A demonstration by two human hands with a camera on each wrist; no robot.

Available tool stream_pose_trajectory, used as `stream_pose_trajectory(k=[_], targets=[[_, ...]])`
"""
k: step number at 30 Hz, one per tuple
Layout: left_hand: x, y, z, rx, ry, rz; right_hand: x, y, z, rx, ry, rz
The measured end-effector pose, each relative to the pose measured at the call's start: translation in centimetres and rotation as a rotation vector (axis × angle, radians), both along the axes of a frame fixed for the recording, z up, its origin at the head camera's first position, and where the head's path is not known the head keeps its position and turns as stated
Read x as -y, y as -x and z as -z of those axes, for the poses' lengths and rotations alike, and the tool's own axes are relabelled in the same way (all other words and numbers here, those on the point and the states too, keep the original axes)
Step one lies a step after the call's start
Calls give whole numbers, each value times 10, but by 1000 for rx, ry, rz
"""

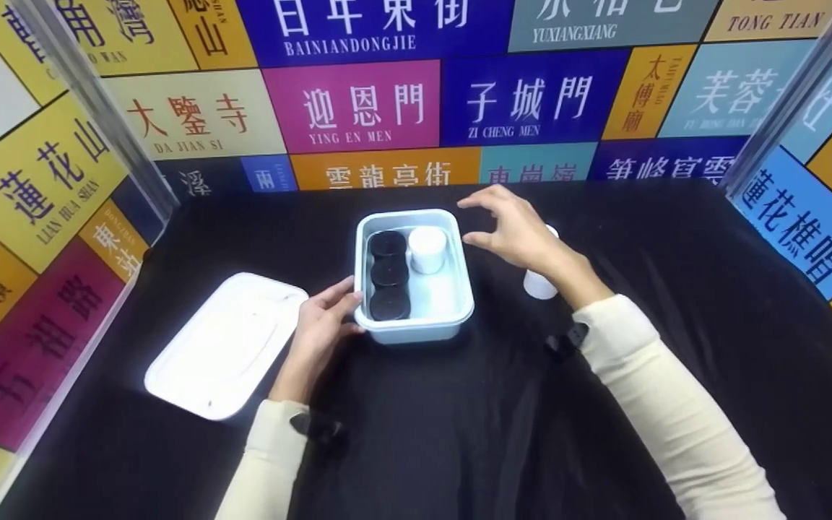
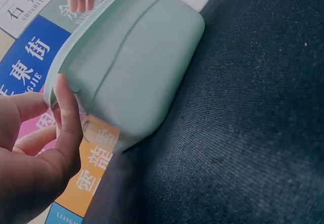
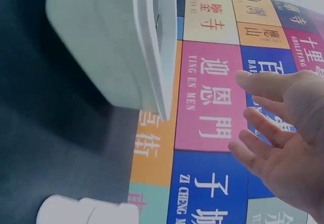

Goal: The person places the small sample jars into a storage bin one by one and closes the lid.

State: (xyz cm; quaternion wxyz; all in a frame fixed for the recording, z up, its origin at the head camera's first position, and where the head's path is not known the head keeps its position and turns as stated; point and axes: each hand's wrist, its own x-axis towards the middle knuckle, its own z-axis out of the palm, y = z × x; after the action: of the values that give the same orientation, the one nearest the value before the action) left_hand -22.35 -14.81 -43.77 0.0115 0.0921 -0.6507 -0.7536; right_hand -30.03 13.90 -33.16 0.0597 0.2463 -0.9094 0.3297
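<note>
Black surface (image 1: 416,433): carries pale blue box (image 1: 416,332), long axis front to back. White lid (image 1: 221,354): left of box. Left hand (image 1: 321,310): grips box's left rim. Right hand (image 1: 518,227): spread wide, empty, nearer the white cylinder (image 1: 539,287) right of box; partly hidden, its posture uncertain.

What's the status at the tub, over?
Left grip holds tub by rim. Right grip empty, near opposite rim. Three black cylinders, one white cylinder inside. Nothing visibly blocks tub's top.
</note>
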Motion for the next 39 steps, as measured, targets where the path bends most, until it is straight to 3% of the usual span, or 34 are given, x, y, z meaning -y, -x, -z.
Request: stream_pose_trajectory(k=[8,14,23,30,39], targets=[[3,-2,3,-2,-6,23,-32,-15,13,-51,79,32],[3,-1,3,6,7,16,-57,-24,23,-58,145,119],[4,-2,4,6,6,14,-85,-27,48,-62,229,182],[3,0,4,-1,7,19,-101,-23,69,31,210,233],[3,1,1,-4,5,18,-113,-18,84,158,190,282]])
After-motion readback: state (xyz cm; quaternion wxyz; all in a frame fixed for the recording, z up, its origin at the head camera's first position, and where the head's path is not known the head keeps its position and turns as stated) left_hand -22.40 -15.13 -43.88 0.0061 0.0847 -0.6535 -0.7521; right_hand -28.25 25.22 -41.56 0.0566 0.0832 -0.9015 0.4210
